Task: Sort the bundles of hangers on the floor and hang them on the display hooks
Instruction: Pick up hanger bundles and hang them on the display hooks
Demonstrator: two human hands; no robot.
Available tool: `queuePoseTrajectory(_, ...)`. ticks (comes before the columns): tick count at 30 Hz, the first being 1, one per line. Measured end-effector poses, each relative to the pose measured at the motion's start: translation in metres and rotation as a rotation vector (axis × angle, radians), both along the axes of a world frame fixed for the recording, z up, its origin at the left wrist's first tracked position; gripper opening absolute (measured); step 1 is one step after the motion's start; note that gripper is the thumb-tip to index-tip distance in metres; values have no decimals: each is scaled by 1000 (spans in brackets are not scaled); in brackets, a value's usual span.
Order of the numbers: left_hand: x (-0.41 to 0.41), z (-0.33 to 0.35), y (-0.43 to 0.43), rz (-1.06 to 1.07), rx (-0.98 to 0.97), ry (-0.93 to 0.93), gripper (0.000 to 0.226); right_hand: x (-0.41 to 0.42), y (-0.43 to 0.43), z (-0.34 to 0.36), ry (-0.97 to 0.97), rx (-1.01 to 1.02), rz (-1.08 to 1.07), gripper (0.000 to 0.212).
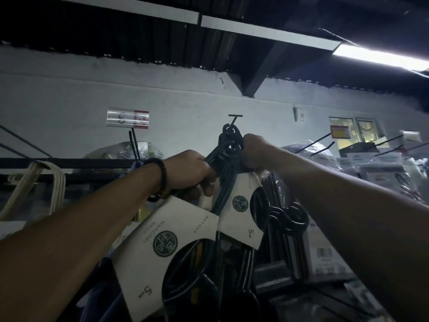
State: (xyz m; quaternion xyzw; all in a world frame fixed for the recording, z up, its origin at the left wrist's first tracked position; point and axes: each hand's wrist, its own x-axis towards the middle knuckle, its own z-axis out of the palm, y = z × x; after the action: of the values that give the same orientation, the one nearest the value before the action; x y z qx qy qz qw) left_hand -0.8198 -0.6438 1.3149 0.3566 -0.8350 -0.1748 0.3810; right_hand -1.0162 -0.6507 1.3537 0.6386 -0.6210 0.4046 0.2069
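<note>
Left hand (188, 168) and right hand (253, 151) clutch a black hanger bundle (228, 145) at the display hook (234, 119); hanging looks nearly done.

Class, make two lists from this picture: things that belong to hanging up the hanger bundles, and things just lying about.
In the job: left hand, right hand, black hanger bundles, display hook.
Just about: cream hangers on the left rail, price label holder, bagged goods behind.
</note>
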Motion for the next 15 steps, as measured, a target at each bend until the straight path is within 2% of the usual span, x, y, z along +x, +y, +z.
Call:
queuePoseTrajectory(3,-1,-1,-10,5,23,-7,13,2,-23,-1,-45,21,3,23)
queuePoseTrajectory(7,0,-9,-31,61,41,-32,13,2,-68,-10,-83,25,-13,35)
queuePoseTrajectory(10,-1,-19,-50,100,72,-33,12,0,-106,-21,-138,29,-39,19)
queuePoseTrajectory(15,-7,-32,-70,151,153,-38,15,-3,-143,-27,-129,79,-5,12)
